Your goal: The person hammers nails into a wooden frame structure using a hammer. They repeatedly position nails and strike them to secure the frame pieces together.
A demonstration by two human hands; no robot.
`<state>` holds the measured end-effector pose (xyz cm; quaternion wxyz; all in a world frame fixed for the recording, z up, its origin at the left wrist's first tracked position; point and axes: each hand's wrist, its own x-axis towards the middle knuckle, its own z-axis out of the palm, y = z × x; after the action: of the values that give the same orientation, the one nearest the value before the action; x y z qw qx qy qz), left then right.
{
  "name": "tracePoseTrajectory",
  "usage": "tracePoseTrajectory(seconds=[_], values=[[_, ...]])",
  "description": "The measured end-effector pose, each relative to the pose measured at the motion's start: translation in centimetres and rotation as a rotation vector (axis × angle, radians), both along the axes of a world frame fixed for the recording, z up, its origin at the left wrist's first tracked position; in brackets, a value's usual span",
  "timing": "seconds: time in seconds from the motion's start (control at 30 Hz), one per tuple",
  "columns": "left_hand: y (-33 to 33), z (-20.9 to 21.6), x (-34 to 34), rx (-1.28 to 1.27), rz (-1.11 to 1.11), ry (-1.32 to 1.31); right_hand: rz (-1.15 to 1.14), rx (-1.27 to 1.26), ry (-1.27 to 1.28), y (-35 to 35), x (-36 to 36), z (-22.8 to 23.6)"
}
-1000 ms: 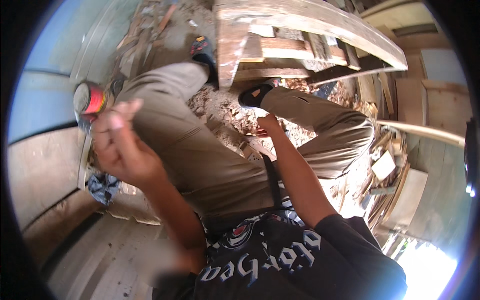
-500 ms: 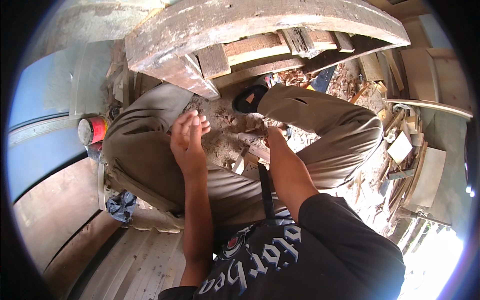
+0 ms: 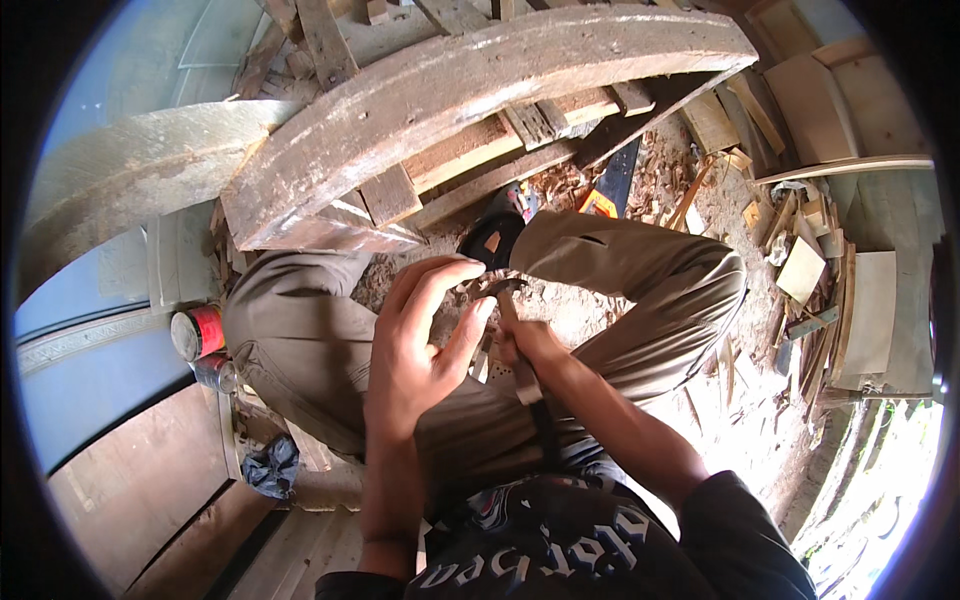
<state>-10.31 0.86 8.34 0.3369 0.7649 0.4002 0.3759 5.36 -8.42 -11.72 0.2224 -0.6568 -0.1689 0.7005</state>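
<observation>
One bare hand, the right hand (image 3: pixel 535 342), wraps a brown-handled hammer with a dark metal head (image 3: pixel 508 290); the left hand (image 3: pixel 408 350) hovers half-open, thumb apart, the hammer at its two o'clock; so near, a loose swing could catch that thumb, or glance onto the black, tan-patched shoe (image 3: pixel 476 240) at twelve o'clock.

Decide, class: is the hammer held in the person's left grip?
No, the right grip holds the hammer, while the left grip is open to its left.

The hammer head (image 3: pixel 507 286) is dark, the trousers (image 3: pixel 645 255) khaki, the shirt (image 3: pixel 690 545) black with pale lettering (image 3: pixel 580 550).
</observation>
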Motion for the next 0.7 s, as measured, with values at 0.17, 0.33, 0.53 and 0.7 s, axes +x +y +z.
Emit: tracePoseTrajectory(seconds=[0.17, 0.33, 0.53, 0.7], values=[[5.4, -2.0, 2.1, -0.202, -0.017, -0.109, -0.244, -0.044, 0.321, -5.5, 3.2, 16.1], [12.2, -6.2, 7.5, -0.150, 0.214, 0.134, 0.053, 0.614, -0.183, -6.8, 4.9, 15.5], [24.0, -13.5, 8.7, 0.099, 0.185, 0.293, -0.417, 0.669, 0.042, -0.4, 3.1, 8.8], [25.7, -14.5, 9.6, -0.123, 0.288, 0.207, -0.541, 0.992, 0.002, 3.7, 3.2, 7.1]])
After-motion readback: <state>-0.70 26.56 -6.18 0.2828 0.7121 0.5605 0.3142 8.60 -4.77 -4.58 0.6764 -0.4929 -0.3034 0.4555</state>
